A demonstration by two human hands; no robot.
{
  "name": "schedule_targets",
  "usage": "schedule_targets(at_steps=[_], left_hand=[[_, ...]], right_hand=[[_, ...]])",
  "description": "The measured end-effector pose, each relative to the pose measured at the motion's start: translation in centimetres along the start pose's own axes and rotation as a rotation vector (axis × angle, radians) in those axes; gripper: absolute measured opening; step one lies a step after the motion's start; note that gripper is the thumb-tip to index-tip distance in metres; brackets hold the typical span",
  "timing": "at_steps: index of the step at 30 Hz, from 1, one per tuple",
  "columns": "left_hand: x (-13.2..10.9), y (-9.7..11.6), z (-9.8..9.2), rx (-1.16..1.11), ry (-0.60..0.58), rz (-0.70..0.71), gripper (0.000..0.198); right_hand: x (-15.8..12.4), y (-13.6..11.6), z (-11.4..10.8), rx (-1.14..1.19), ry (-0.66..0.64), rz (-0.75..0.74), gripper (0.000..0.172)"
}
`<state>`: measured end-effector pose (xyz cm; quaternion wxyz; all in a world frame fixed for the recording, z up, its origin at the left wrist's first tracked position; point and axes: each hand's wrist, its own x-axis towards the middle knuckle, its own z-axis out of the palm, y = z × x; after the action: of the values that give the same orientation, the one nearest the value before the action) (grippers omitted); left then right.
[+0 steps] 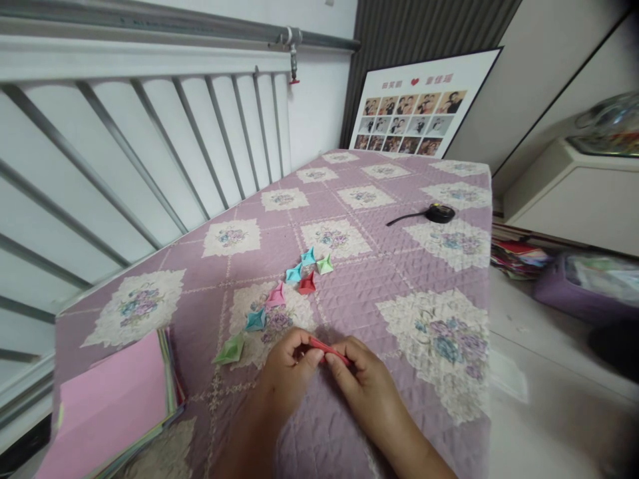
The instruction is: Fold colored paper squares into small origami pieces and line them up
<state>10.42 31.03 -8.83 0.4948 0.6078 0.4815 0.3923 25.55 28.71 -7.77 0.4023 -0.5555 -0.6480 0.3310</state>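
Between my two hands is a small piece of folded red paper (327,348), seen nearly edge-on. My left hand (292,362) pinches its left end with thumb and fingers. At the other end, my right hand (362,372) grips it the same way. Just beyond my hands, several small folded paper pieces lie in a slanting row: a green one (230,349), a blue one (255,319), a pink one (276,295) and a red one (307,284) among them. A stack of coloured paper (114,392), pink on top, lies to the left.
A purple quilted cloth with floral patches (359,286) covers the table. A black tape measure (439,213) rests toward the far right. Railings (164,146) run along the left, a photo board (414,106) leans at the back, and a purple bin (564,286) stands on the floor at right.
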Motion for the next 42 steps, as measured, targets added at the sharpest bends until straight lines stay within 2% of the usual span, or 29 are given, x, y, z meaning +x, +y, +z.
schedule_targets(at_steps=[5, 12, 16, 20, 23, 30, 37, 42], left_hand=[[0.0, -0.1, 0.1, -0.106, -0.029, -0.098, 0.009], [0.0, -0.2, -0.3, -0.220, -0.045, -0.190, 0.019], [-0.1, -0.3, -0.4, -0.262, -0.087, -0.181, 0.021], [-0.2, -0.1, -0.3, -0.306, -0.105, -0.174, 0.022], [-0.4, 0.1, -0.3, -0.347, -0.143, -0.164, 0.022], [-0.5, 0.1, -0.6, -0.318, -0.158, -0.175, 0.022], [-0.4, 0.1, -0.9, -0.356, -0.200, -0.153, 0.024], [-0.6, 0.0, -0.9, -0.377, -0.202, -0.142, 0.022]], right_hand=[[0.2, -0.4, 0.9, 0.303, 0.029, 0.218, 0.024], [0.3, -0.4, 0.3, 0.536, -0.088, 0.302, 0.035], [0.3, -0.6, -0.1, 0.626, -0.084, 0.370, 0.038], [0.3, -1.0, 0.1, 0.721, -0.080, 0.407, 0.036], [0.2, -1.3, 0.2, 0.773, -0.124, 0.422, 0.037], [0.2, -1.1, -0.1, 0.777, -0.119, 0.387, 0.033], [0.2, -0.8, -0.1, 0.858, -0.262, 0.371, 0.026], [0.1, -0.8, 0.1, 0.865, -0.228, 0.413, 0.028]])
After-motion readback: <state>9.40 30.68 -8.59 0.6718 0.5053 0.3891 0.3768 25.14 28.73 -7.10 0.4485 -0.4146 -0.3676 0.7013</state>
